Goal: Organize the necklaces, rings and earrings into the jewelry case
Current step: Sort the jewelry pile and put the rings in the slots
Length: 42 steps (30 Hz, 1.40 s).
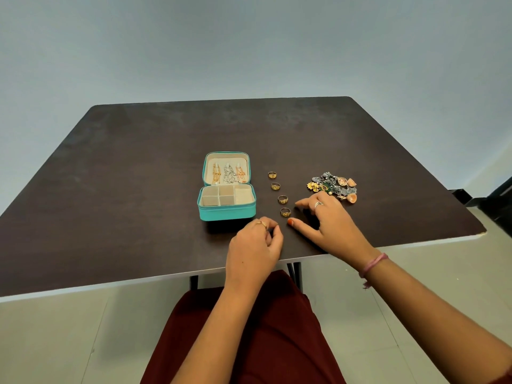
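Note:
The teal jewelry case point(227, 213) lies open left of centre on the table. Necklaces point(228, 173) hang in its raised lid, and its cream compartments point(219, 195) look empty. To its right, several gold rings stand in a row, from the farthest ring point(272, 175) to the nearest ring point(285, 212). A pile of earrings point(335, 185) lies farther right. My right hand point(329, 217) rests on the table with fingers spread, thumb and forefinger on either side of the nearest ring without touching it. My left hand point(253, 249) sits curled by the case's front right corner, with nothing visible in it.
The dark brown table point(138, 176) has its near edge just under my wrists and its right edge close behind the earring pile. A grey wall stands behind the table. A dark object point(496, 200) is off the table's right side.

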{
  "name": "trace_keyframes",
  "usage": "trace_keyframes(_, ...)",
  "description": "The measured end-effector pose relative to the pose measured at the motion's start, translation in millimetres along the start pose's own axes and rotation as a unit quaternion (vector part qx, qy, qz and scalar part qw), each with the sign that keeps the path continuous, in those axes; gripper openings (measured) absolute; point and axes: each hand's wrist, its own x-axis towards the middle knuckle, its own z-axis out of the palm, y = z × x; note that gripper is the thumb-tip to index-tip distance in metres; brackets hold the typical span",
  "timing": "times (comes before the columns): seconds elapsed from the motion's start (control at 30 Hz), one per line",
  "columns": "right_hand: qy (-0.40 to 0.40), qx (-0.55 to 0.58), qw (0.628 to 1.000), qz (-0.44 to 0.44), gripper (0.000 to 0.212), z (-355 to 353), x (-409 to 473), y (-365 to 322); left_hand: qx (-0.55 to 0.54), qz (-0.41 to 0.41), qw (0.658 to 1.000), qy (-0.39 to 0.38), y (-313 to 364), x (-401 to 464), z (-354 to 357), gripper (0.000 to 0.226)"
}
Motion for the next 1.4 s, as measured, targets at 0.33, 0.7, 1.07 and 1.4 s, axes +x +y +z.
trace_keyframes(0.33, 0.008, 0.029, 0.999, 0.013, 0.048, 3.8, 3.9, 3.8, -0.264, 0.103, 0.959, 0.031, 4.3, 2.1, -49.1, 0.014)
trace_keyframes(0.7, -0.034, 0.072, 0.997, -0.014, 0.036, 2.6, 18.7, -2.7, -0.119, -0.085, 0.983, -0.107, -64.5, 54.1, -94.4, 0.089)
trace_keyframes(1.07, -0.027, 0.142, 0.990, 0.005, 0.006, 3.8, 18.9, -2.8, -0.033, -0.113, 0.982, -0.146, -53.0, 34.2, -81.2, 0.110)
trace_keyframes(1.4, -0.032, 0.226, 0.973, -0.025, 0.014, -16.2, 57.6, -63.6, -0.026, -0.108, 0.983, -0.148, -68.3, 33.4, -77.3, 0.114)
